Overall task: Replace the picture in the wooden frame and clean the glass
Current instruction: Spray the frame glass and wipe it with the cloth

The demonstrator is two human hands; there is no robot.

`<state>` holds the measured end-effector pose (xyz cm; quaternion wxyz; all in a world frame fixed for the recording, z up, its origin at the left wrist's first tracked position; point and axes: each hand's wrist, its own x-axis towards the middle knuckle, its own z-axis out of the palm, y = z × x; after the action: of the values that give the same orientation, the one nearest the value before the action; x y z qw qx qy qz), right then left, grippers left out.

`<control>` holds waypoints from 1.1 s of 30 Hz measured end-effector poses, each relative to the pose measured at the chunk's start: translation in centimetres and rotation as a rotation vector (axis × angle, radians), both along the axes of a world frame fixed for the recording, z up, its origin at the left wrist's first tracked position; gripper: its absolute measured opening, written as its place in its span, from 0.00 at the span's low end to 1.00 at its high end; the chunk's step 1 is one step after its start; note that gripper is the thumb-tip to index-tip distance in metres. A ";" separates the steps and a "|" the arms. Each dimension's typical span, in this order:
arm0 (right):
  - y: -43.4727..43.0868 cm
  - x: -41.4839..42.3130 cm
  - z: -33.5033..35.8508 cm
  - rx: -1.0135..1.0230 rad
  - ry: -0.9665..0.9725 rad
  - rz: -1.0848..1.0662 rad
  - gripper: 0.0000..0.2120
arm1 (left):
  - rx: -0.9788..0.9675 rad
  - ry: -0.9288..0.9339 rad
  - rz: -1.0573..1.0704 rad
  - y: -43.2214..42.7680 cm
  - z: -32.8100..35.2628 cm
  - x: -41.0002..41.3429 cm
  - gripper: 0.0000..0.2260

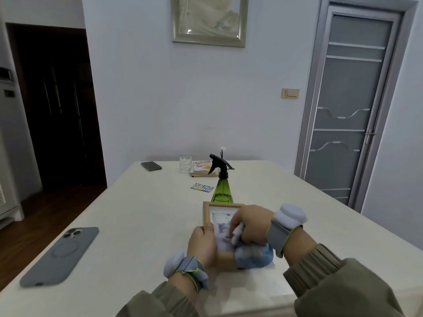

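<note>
A small wooden picture frame [211,208] with a picture under its glass is held tilted just above the table, right in front of me. My left hand [202,242] grips its left edge, thumb on the front. My right hand [250,223] holds a blue and white cloth [251,252] bunched in its fingers and presses it against the glass. The cloth hides the frame's lower right corner. A green spray bottle [220,191] with a black trigger head stands just behind the frame.
A grey phone [60,256] lies face down at the table's left edge. Farther back are a small printed card [202,187], a glass [185,163], a stack of books [202,170] and a dark flat device [151,166]. The white table [137,213] meets the wall.
</note>
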<state>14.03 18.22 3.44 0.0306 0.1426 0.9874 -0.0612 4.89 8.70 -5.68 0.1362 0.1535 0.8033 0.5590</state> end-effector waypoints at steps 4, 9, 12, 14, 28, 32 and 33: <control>1.5 -1.0 -0.1 -0.014 0.056 -0.104 0.19 | -0.005 0.062 -0.060 0.1 -0.1 0.8 0.20; 2.3 -2.3 -1.7 -0.046 0.256 -0.131 0.27 | 0.011 0.065 -0.082 0.0 -0.2 1.3 0.18; 1.1 -2.9 -2.2 -0.146 0.367 -0.059 0.26 | -0.005 0.055 -0.090 0.0 -0.3 0.9 0.19; 0.2 -3.0 -2.4 -0.209 0.370 -0.002 0.23 | 0.001 0.020 -0.093 0.0 -0.5 0.9 0.20; 0.3 -1.0 -0.1 -0.141 0.097 -0.046 0.12 | 0.070 0.043 0.044 -1.3 1.2 -0.5 0.20; 1.9 -2.8 -0.2 -0.048 0.124 -0.110 0.13 | 0.060 0.080 -0.012 -1.1 0.9 0.1 0.19; 2.3 -3.2 -0.3 -0.036 0.153 -0.130 0.11 | 0.059 0.088 -0.031 -1.0 0.8 0.3 0.18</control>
<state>10.83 20.52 3.17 -0.0462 0.2007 0.9743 -0.0915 5.16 7.65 -4.85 0.1047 0.1942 0.7892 0.5731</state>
